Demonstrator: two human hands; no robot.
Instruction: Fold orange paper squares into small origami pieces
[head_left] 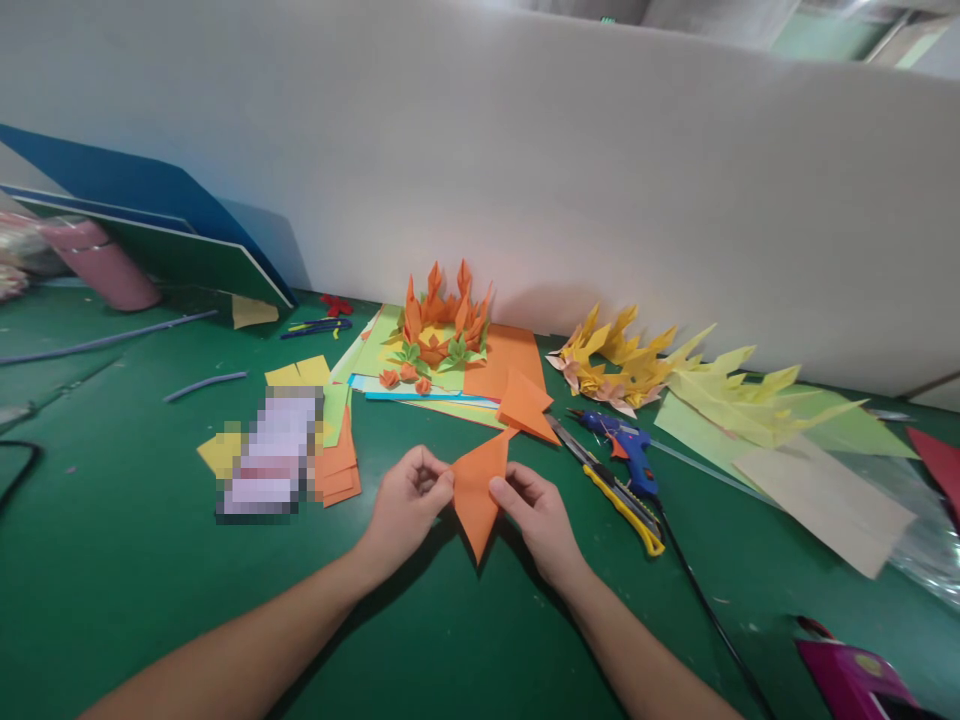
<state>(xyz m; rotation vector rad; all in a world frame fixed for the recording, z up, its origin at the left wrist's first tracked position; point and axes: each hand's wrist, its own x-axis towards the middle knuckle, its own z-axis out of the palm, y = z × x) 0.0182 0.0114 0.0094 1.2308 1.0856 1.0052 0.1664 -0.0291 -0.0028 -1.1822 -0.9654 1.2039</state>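
A folded orange paper piece, kite-shaped with a point toward me, is held just above the green table. My left hand pinches its left edge with fingers closed. My right hand grips its right edge, thumb on top. Behind it lies another folded orange piece. Further back stands an orange and green origami flower cluster on sheets of orange and light green paper.
A yellow utility knife and a blue glue gun with a black cord lie right of my hands. Yellow origami pieces and pale green sheets sit at the right. Orange and yellow paper squares lie left. A white wall panel backs the table.
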